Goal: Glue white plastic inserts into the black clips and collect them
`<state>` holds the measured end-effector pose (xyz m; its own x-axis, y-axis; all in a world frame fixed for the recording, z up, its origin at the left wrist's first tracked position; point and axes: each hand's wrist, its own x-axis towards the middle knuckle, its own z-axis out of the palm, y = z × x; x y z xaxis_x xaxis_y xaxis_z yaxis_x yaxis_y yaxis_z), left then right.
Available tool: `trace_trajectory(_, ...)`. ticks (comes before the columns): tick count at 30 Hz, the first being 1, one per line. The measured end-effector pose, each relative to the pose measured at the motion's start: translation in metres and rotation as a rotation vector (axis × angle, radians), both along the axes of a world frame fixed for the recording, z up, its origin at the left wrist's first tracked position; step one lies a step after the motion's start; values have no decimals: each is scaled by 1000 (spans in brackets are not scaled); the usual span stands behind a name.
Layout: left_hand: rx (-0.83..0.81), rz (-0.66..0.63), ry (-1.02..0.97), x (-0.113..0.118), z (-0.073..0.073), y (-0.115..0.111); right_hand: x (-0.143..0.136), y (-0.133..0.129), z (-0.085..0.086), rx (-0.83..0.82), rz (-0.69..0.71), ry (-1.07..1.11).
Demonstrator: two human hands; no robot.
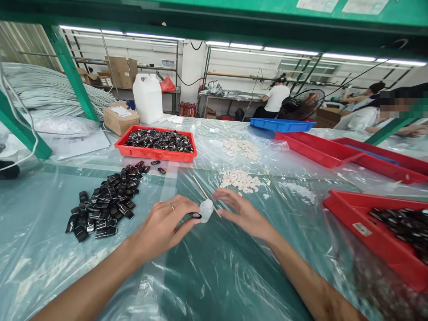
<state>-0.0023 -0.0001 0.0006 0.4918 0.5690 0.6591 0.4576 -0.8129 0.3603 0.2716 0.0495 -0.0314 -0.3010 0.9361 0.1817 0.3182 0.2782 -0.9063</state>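
Observation:
Between the thumb and fingers of my left hand (pixel 167 223) is a small black part (pixel 195 215). It is held at the left side of a small whitish translucent container (pixel 206 210). My right hand (pixel 245 214) is to the right of the container, its fingers apart and nothing visible in them. A thin wooden stick (pixel 199 186) lies slanted behind the container and passes close to the right fingertips. A pile of glossy black parts (pixel 112 200) lies to the left, and small off-white pieces (pixel 241 180) are heaped beyond my right hand.
A red tray (pixel 154 154) full of black parts stands at the back left, near a white jug (pixel 148 98) and a cardboard box (pixel 121 117). Another red tray (pixel 361 229) is at the right. Green shelf posts (pixel 72 73) frame the bench. People sit farther back.

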Motion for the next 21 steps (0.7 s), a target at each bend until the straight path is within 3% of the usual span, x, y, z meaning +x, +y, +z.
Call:
trace_trajectory(6,-12,16,24,1,1,-3,43,38,-15,101,-222,-377)
trace_trajectory(12,-26,14,70,3,1,-6,58,42,-24,48,-310,-582)
trace_trajectory(17,-52,-5,17,10,-1,-13,53,27,2,28,-236,-483)
trace_trajectory(21,-293,-34,-116,19,-13,-20,21,-8,32,70,-55,-256)
